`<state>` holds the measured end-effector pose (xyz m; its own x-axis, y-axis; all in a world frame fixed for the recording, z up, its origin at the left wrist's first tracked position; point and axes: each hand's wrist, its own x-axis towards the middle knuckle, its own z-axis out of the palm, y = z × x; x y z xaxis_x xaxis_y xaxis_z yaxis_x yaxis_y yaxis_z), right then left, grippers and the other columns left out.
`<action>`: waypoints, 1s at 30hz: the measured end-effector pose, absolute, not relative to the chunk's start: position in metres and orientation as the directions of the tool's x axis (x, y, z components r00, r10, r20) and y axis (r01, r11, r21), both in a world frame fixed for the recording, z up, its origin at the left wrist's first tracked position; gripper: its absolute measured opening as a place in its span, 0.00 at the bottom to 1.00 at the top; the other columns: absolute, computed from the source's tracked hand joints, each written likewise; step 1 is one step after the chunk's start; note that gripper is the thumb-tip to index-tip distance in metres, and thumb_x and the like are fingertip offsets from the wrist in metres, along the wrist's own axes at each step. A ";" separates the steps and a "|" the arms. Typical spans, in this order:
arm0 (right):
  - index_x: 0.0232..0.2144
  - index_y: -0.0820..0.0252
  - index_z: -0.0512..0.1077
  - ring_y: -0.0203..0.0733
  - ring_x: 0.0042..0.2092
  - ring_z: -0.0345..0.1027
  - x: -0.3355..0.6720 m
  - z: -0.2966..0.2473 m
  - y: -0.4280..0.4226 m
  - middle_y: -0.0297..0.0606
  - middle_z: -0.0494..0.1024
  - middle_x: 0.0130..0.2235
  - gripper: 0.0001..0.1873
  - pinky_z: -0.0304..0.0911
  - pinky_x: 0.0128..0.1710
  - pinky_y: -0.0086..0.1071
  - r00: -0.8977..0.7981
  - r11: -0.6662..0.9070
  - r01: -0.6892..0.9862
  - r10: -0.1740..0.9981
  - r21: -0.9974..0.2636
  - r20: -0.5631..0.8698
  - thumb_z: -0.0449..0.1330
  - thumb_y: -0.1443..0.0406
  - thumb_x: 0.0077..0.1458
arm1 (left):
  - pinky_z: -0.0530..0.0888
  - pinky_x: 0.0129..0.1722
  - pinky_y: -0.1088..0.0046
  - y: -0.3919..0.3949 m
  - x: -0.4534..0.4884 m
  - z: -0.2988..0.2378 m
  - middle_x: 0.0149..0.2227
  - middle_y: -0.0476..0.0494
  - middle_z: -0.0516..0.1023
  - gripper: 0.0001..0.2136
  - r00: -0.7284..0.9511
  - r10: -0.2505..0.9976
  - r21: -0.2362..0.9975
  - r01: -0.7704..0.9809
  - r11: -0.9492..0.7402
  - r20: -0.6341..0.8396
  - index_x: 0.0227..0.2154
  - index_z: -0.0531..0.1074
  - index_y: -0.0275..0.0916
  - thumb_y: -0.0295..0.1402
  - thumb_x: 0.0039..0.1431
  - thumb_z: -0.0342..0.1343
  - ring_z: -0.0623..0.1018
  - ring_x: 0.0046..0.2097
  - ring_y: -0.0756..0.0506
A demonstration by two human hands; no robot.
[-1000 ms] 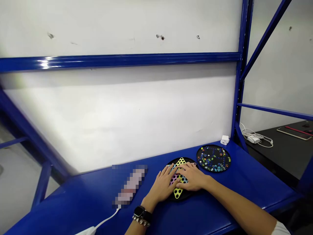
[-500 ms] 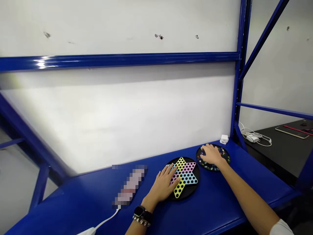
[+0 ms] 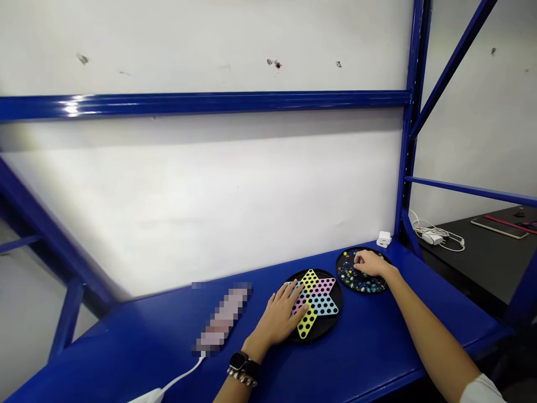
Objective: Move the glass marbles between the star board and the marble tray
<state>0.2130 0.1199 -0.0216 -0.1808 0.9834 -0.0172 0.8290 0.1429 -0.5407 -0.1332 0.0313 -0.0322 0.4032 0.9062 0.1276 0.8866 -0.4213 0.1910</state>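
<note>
From where I stand, the head-worn camera gives the only view, looking down on a blue steel bench [image 3: 168,341]. The right hand [image 3: 371,264] has left the star board and now sits over the marble tray, having moved on from the tray's far side toward its middle. Its fingers are curled down among the marbles, half closed, but I cannot tell whether it has hold of one.

The left hand [image 3: 279,319] lies open and flat, fingers spread, on the left side of the star-shaped Chinese checkers board [image 3: 319,305]. The board's yellow, pink, blue and other coloured points are pierced with holes that show black, and no marble is visible in them. It rests on a round black tray [image 3: 331,327].

Just beyond it and to the right, a second round black tray [image 3: 339,263] holds many small multicoloured glass marbles [image 3: 356,280], spread across its surface.

A watch [image 3: 240,362] and a beaded bracelet [image 3: 243,379] circle the left wrist. Left of the board lies a pixelated, blurred object [image 3: 222,319] with a white cable [image 3: 184,378] running from it. A white plug [image 3: 383,239] stands beyond the marble tray.
</note>
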 end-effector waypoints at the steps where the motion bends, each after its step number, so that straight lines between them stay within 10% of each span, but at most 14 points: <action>1: 0.37 0.60 0.75 0.39 0.35 0.70 0.211 -0.020 0.119 0.38 0.77 0.34 0.10 0.59 0.33 0.29 -0.184 0.150 0.818 0.983 -0.555 -0.005 0.60 0.62 0.54 | 0.60 0.63 0.46 0.031 -0.133 -0.032 0.69 0.42 0.56 0.29 0.401 0.908 0.191 0.888 -0.418 0.122 0.66 0.57 0.48 0.54 0.66 0.42 0.57 0.68 0.34; 18: 0.35 0.60 0.75 0.43 0.39 0.69 0.195 -0.021 0.112 0.38 0.75 0.33 0.07 0.59 0.36 0.32 -0.225 0.194 0.835 0.974 -0.515 0.002 0.61 0.70 0.50 | 0.60 0.64 0.48 0.030 -0.133 -0.030 0.68 0.42 0.57 0.30 0.397 0.911 0.192 0.891 -0.412 0.113 0.66 0.57 0.49 0.55 0.66 0.41 0.57 0.68 0.35; 23: 0.37 0.61 0.72 0.36 0.29 0.64 0.197 -0.010 0.119 0.34 0.72 0.30 0.10 0.60 0.29 0.30 -0.081 0.173 0.227 0.984 -0.958 0.158 0.59 0.60 0.55 | 0.60 0.63 0.47 0.031 -0.134 -0.030 0.69 0.42 0.56 0.31 0.394 0.914 0.182 0.896 -0.405 0.092 0.66 0.56 0.48 0.55 0.65 0.39 0.56 0.68 0.34; 26: 0.36 0.58 0.69 0.34 0.26 0.60 0.202 -0.004 0.124 0.33 0.69 0.29 0.13 0.58 0.24 0.28 0.011 0.121 -0.253 0.992 -0.960 0.122 0.62 0.56 0.52 | 0.61 0.63 0.49 0.032 -0.134 -0.033 0.68 0.42 0.59 0.30 0.400 0.907 0.173 0.891 -0.419 0.134 0.66 0.57 0.49 0.55 0.66 0.41 0.58 0.68 0.35; 30: 0.31 0.57 0.66 0.33 0.23 0.57 0.208 -0.005 0.130 0.34 0.67 0.27 0.10 0.53 0.19 0.26 0.038 0.064 -0.373 0.998 -0.925 0.054 0.60 0.57 0.54 | 0.61 0.63 0.49 0.033 -0.135 -0.036 0.68 0.42 0.58 0.29 0.407 0.902 0.171 0.887 -0.428 0.148 0.66 0.57 0.49 0.54 0.66 0.41 0.58 0.68 0.35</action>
